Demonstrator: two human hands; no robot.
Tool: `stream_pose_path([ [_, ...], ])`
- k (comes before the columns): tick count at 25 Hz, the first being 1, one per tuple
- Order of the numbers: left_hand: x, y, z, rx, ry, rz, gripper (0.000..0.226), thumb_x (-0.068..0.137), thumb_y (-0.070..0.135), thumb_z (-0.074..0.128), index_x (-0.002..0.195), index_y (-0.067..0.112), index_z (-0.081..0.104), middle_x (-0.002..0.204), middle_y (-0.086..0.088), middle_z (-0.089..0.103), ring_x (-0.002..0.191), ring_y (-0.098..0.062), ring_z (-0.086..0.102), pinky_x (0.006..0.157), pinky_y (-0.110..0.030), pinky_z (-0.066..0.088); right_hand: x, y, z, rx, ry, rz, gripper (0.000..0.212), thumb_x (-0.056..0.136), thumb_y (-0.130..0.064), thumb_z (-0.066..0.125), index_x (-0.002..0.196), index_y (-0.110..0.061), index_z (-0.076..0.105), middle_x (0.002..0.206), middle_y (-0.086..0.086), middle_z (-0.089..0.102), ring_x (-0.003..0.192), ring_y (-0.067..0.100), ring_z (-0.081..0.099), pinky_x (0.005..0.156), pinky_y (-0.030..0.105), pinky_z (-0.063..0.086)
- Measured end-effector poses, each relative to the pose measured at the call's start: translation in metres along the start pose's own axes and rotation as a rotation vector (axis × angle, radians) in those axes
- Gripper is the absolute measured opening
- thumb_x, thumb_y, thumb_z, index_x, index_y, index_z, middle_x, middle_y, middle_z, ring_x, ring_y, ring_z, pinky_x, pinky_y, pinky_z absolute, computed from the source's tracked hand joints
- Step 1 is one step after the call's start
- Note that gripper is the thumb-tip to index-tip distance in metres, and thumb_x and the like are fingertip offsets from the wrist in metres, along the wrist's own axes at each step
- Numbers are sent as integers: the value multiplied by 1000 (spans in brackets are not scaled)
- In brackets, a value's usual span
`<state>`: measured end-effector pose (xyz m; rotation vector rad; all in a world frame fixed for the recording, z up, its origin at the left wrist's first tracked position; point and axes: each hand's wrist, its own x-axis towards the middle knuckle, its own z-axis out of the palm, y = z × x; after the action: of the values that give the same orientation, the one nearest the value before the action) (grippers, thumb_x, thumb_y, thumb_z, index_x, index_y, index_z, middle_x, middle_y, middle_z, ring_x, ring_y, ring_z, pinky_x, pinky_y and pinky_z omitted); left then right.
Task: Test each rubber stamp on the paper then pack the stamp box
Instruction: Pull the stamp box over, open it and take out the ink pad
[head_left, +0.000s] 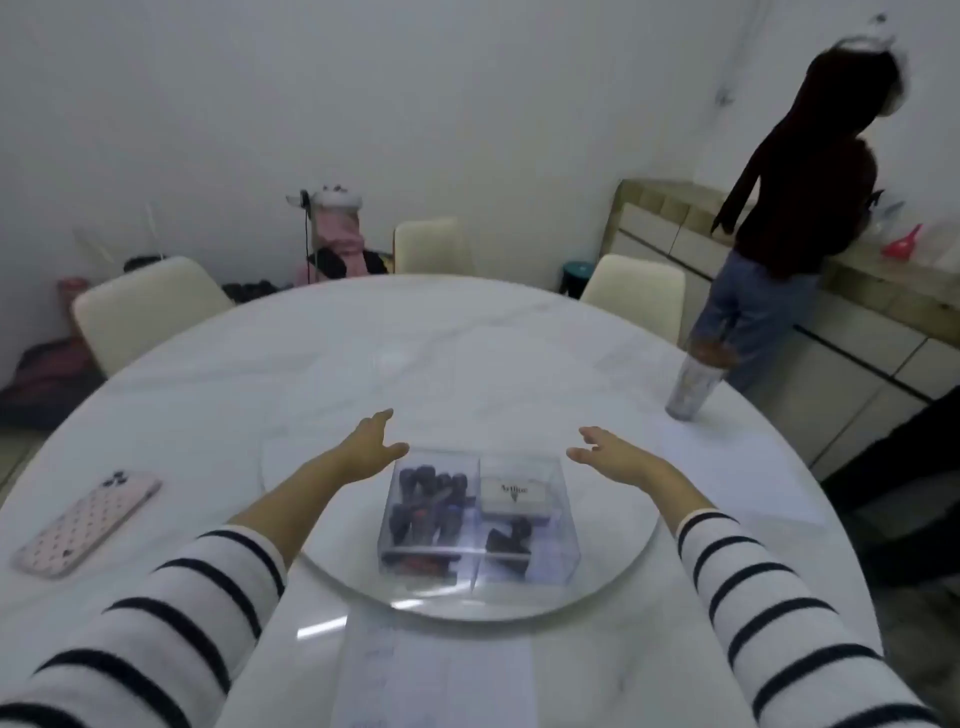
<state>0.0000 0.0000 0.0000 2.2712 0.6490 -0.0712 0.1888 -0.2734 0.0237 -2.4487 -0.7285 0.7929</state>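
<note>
A clear plastic stamp box (563, 525) sits on a round glass turntable (613, 587) in front of me. Several dark rubber stamps (431, 504) fill its left compartments, and a white ink pad case (513, 494) lies in the back right one. Two more dark stamps (509, 538) rest in the front right part. My left hand (371, 447) hovers open just left of the box's far corner. My right hand (610, 457) hovers open to the right of it. Neither touches the box. A white paper sheet (441, 675) lies at the table's near edge.
A pink phone (88, 522) lies face down on the left of the marble table (208, 389). A tumbler (696, 384) stands at the right, beside another paper sheet (737, 467). Cream chairs ring the table. A person stands at the counter on the right.
</note>
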Motion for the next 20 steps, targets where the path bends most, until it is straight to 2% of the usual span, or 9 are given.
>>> stream_pose_path([
  [3,-11,-22,35,-126,-17,-82,64,93,26,47,144,7,11,152,-16,16,137,-31,23,112,-42,21,0,19,42,95,-22,60,66,94,-31,45,143,-7,9,155,12,11,140,27,21,113,40,22],
  [6,-20,-36,62,-282,-11,-120,58,94,25,45,142,8,18,146,-14,32,128,-32,38,107,-44,32,-2,33,76,241,33,69,61,95,-23,42,143,-7,9,154,13,14,139,28,23,113,40,22],
  [8,-23,-36,71,-349,-11,-99,47,96,23,38,139,10,25,138,-14,43,120,-31,46,103,-42,37,-1,36,83,363,65,39,51,95,-19,39,142,-10,18,150,11,26,134,27,31,111,40,28],
  [11,-27,-35,84,-450,56,-106,39,99,22,28,136,11,30,132,-15,47,116,-30,48,95,-36,40,3,40,93,537,120,47,42,95,-12,36,137,-12,33,139,7,41,127,24,40,108,38,33],
  [16,-38,-21,92,-490,95,-123,37,99,20,27,134,9,32,125,-14,50,107,-25,50,82,-29,43,5,53,105,689,265,131,43,91,-8,37,133,-13,41,139,9,46,126,26,44,110,45,34],
  [18,-50,-7,97,-477,101,-106,37,98,19,28,134,11,32,124,-14,50,99,-22,49,69,-20,43,-10,54,97,725,295,118,38,92,-8,38,129,-14,47,134,7,51,120,24,48,105,41,39],
  [20,-63,12,106,-476,114,-86,38,97,17,28,134,14,32,119,-10,50,96,-21,49,63,-17,41,-31,58,84,760,320,78,31,93,-6,39,116,-19,53,120,3,57,108,20,53,92,32,44],
])
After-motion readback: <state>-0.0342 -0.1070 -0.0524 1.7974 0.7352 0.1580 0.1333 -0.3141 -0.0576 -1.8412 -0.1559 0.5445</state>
